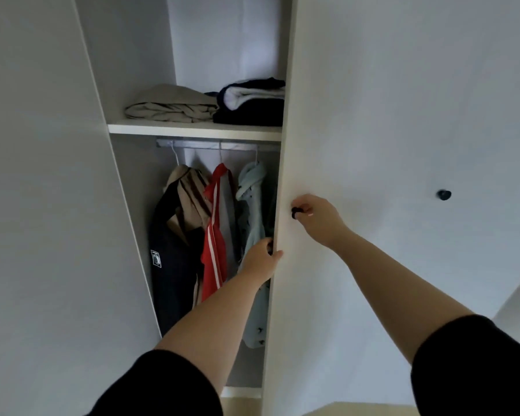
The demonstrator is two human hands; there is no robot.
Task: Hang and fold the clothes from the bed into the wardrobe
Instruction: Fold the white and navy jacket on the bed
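Note:
The white wardrobe stands partly open in front of me. My right hand (315, 219) pinches the small black knob (295, 212) on the right door (373, 115). My left hand (260, 259) grips that door's left edge, fingers curled behind it. On the rail (210, 144) hang a beige-and-black garment (177, 235), a red one with white stripes (215, 235) and a pale teal shirt (252, 205). A folded beige piece (171, 105) and a folded dark stack (251, 103) lie on the shelf (192, 130) above.
The left door (42, 205) stands open at the left. A second black knob (444, 194) sits on the panel further right. Pale floor shows at the bottom edge.

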